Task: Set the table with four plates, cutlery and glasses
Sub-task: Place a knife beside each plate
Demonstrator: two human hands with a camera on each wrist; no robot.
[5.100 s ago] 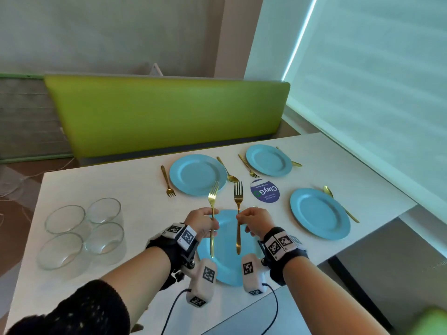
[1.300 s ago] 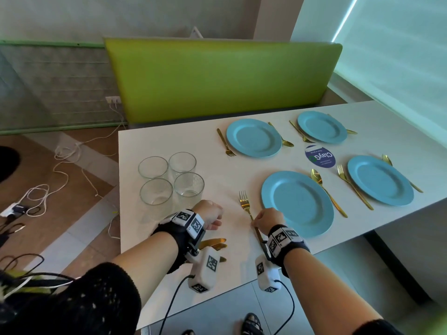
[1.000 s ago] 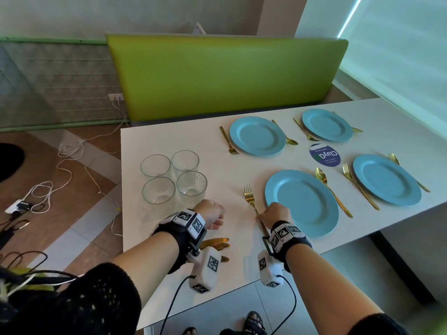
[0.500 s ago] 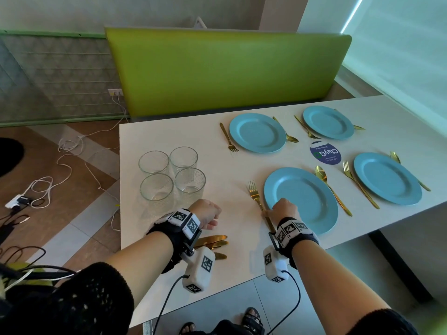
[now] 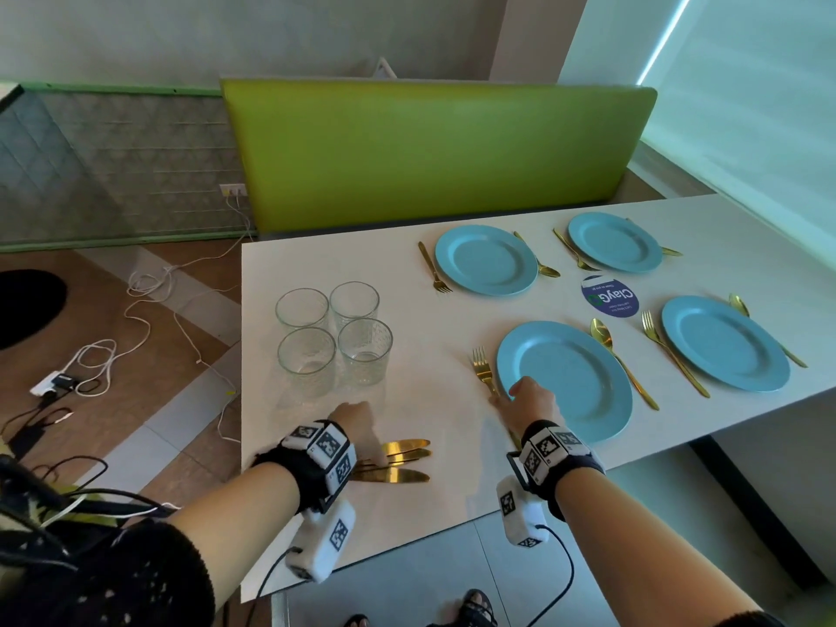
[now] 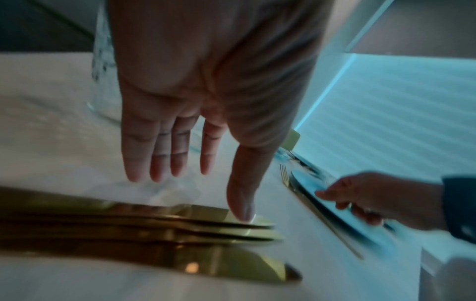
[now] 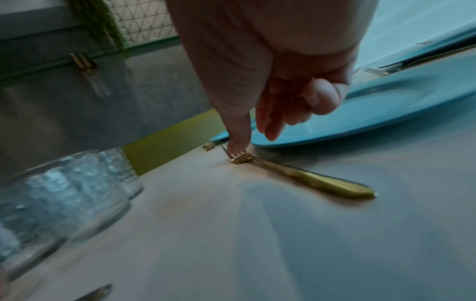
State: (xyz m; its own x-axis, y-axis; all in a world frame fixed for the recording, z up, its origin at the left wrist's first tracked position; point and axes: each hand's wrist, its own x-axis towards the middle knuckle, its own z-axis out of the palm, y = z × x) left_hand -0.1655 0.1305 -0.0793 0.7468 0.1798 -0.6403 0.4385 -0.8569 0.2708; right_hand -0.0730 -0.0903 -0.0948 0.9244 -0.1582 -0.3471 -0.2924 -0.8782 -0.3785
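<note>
Nearby, four glasses (image 5: 334, 337) clustered upright, nothing visible inside

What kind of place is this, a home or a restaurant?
Probably a small cafe or restaurant, though not surely: a green padded bench runs along the white table, and a round printed sticker lies between the blue plates.

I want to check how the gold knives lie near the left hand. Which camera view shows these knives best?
The head view: the gold knives lie side by side on the table, blades clear, handles under the left hand. The left wrist view shows them close but blurred, thumb on one blade. The right wrist view shows only one tip at the bottom edge.
</note>
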